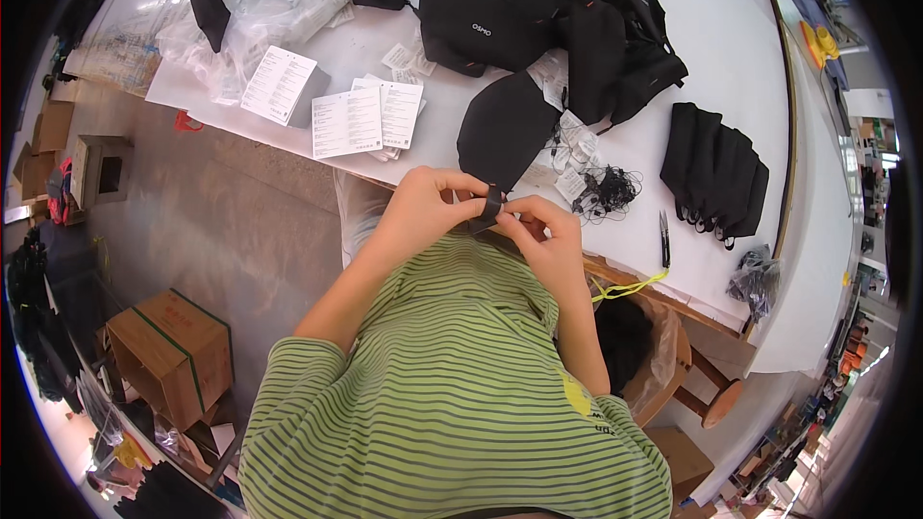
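Note:
At the table's near edge, both of my hands work close together on the narrow end of a black fabric pouch [505, 130]. My left hand [433, 207] pinches a black strap loop [492, 204] there between thumb and fingers. From the other side, my right hand [545, 233] has its thumb and fingertips closed on the same loop. The pouch's wide, rounded part lies flat on the white table [639, 149]. Just right of it are small white tags [574, 146] and a tangle of black strings [608, 194].
Thread snips [664, 240] on a yellow cord lie near the right front edge, below a row of black pouches [716, 173]. Printed white cards [346, 123] sit at left. Black bags [510, 5] are heaped behind. A cardboard box [173, 356] stands on the floor.

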Motion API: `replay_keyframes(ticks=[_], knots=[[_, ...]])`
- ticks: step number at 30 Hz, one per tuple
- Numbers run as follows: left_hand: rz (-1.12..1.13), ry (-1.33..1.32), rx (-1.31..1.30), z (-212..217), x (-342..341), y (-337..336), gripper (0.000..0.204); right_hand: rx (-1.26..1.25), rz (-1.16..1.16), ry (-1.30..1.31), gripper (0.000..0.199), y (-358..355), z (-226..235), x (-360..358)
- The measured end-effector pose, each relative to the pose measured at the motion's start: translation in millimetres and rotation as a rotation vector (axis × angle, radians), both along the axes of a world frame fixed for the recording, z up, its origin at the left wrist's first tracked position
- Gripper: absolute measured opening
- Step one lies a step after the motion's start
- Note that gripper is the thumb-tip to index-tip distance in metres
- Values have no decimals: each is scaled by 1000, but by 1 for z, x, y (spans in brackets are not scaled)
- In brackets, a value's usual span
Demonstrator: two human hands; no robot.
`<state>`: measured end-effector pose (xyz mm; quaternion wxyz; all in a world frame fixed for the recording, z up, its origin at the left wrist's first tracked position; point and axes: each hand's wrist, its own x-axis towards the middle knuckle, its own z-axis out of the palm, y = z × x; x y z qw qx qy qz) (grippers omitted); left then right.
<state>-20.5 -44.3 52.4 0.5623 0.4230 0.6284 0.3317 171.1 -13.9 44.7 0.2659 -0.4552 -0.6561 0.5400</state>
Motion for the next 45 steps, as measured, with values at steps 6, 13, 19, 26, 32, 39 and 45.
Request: replay_keyframes(ticks=[6,13,19,26,32,39,45], knots=[[67,-42,170,-5,5,-8,12,162,14,-24,6,-3,-2,-7],[303,-57,427,-3,8,-12,9,-424,-171,459,18,4,-1,5],[325,-446,236,18,14,-13,8,-481,-198,652,12,9,-10,17],[184,-343,169,12,20,-12,10,-428,-152,677,8,4,-8,8],[106,-288,148,12,25,-11,7,-324,-179,637,9,-2,-8,1],[71,-243,157,12,30,-11,5,-340,-209,695,10,-5,-10,-4],[57,-221,139,8,32,-10,6,-368,-227,717,10,-7,-10,-8]])
